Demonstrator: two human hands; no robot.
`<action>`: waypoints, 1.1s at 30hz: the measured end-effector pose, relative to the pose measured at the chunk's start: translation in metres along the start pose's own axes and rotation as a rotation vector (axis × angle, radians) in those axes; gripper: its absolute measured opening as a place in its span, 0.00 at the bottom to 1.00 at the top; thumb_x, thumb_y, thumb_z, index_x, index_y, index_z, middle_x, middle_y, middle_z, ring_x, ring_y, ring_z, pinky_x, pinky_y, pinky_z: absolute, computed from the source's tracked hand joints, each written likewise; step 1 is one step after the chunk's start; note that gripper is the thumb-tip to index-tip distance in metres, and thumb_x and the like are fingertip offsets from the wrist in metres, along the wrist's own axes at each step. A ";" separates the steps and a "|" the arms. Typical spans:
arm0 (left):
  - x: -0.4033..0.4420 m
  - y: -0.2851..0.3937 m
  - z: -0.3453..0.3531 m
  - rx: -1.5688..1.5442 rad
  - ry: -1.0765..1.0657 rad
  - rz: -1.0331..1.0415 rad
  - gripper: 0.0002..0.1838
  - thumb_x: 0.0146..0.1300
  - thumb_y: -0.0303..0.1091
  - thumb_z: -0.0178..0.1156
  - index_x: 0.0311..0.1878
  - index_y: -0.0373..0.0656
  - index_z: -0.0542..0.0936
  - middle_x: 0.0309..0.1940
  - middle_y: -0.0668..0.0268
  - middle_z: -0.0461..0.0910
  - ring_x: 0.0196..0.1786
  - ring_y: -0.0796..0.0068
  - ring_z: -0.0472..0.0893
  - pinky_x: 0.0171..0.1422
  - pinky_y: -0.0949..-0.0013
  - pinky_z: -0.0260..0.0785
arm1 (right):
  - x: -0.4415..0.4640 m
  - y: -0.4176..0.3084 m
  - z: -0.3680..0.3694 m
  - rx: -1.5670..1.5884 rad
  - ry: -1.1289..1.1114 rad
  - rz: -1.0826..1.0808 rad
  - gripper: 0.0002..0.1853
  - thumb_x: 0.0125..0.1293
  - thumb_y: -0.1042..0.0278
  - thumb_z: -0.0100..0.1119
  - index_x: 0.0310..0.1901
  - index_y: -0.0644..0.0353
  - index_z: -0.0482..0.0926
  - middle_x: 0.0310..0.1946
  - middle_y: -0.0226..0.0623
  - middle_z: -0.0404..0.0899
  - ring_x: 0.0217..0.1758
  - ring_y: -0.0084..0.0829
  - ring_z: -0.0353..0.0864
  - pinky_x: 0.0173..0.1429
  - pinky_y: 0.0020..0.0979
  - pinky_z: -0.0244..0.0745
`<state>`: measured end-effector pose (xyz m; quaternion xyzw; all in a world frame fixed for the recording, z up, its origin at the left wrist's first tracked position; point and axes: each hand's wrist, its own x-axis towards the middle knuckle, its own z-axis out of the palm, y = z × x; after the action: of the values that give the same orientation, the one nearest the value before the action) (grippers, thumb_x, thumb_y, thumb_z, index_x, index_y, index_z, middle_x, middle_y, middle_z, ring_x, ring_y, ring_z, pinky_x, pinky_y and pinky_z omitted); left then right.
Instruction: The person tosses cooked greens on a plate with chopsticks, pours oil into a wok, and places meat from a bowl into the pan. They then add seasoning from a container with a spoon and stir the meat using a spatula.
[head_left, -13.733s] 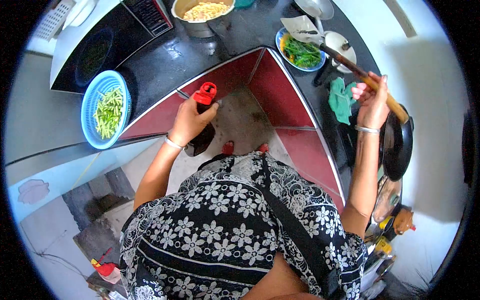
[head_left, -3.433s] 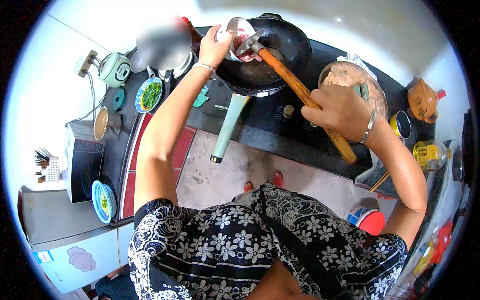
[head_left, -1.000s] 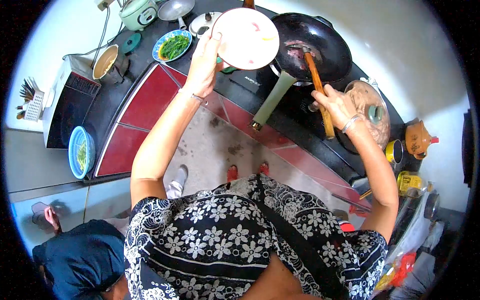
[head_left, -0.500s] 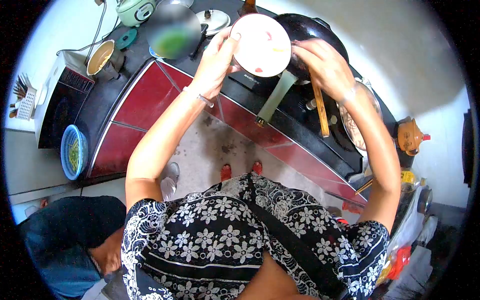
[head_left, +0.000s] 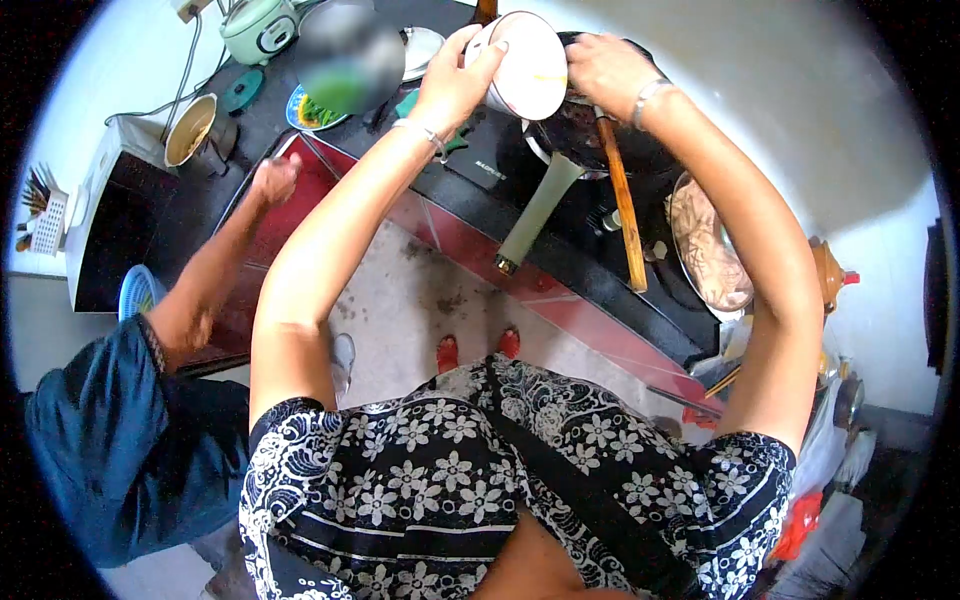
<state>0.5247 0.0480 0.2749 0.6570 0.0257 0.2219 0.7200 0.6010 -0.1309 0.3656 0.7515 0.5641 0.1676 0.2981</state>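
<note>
My left hand [head_left: 455,85] grips a white bowl [head_left: 532,75] by its rim, thumb on top. The bowl is tilted over the near left side of a dark wok [head_left: 640,150], with a small yellow smear on its white surface. To its right, my right hand [head_left: 612,78] hangs above the wok with fingers bent together; whatever they hold is hidden. Below that hand, a wooden handle [head_left: 622,205] sticks out of the wok over the counter edge. The wok's own grey-green handle [head_left: 540,215] points toward me. What lies inside the wok is mostly hidden.
Another person's hand [head_left: 277,180] reaches over the counter edge at left. Beyond it are a plate of green and orange food [head_left: 315,112], a pot [head_left: 198,135] and a green rice cooker [head_left: 262,30]. At right stands a dish of pale strips [head_left: 705,245].
The bowl has tilted further toward the wok. My right hand has shifted slightly up and left, its fingers now over the wok. The other person's arm has come in at the left.
</note>
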 end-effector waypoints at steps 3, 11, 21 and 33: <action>0.005 -0.010 -0.005 0.054 0.010 0.078 0.24 0.60 0.43 0.57 0.55 0.39 0.70 0.39 0.62 0.76 0.38 0.78 0.75 0.40 0.75 0.69 | -0.021 0.011 -0.008 0.156 -0.008 0.182 0.08 0.51 0.76 0.51 0.32 0.60 0.79 0.34 0.39 0.75 0.45 0.37 0.74 0.49 0.34 0.70; 0.001 -0.001 -0.013 0.002 0.058 0.183 0.24 0.56 0.38 0.61 0.53 0.35 0.70 0.42 0.62 0.75 0.44 0.77 0.74 0.50 0.73 0.67 | 0.038 -0.055 -0.019 1.042 0.000 0.215 0.15 0.53 0.81 0.44 0.41 0.63 0.77 0.39 0.51 0.76 0.46 0.42 0.77 0.51 0.32 0.69; 0.000 -0.005 -0.021 0.154 0.211 0.103 0.25 0.54 0.40 0.60 0.52 0.35 0.71 0.42 0.58 0.76 0.44 0.72 0.75 0.50 0.68 0.68 | 0.015 -0.047 -0.050 0.502 0.053 0.010 0.05 0.45 0.81 0.49 0.26 0.65 0.73 0.28 0.46 0.72 0.36 0.46 0.72 0.42 0.39 0.68; -0.026 0.008 -0.020 -0.185 -0.021 -0.161 0.27 0.60 0.48 0.54 0.59 0.46 0.64 0.56 0.62 0.66 0.57 0.67 0.68 0.45 0.61 0.72 | -0.106 -0.001 0.055 0.858 0.091 0.488 0.27 0.48 0.83 0.57 0.53 0.52 0.72 0.49 0.41 0.72 0.56 0.42 0.69 0.61 0.37 0.65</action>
<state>0.4927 0.0577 0.2736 0.5858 0.0502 0.1580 0.7933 0.6003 -0.2450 0.3320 0.9085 0.4024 0.0179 -0.1112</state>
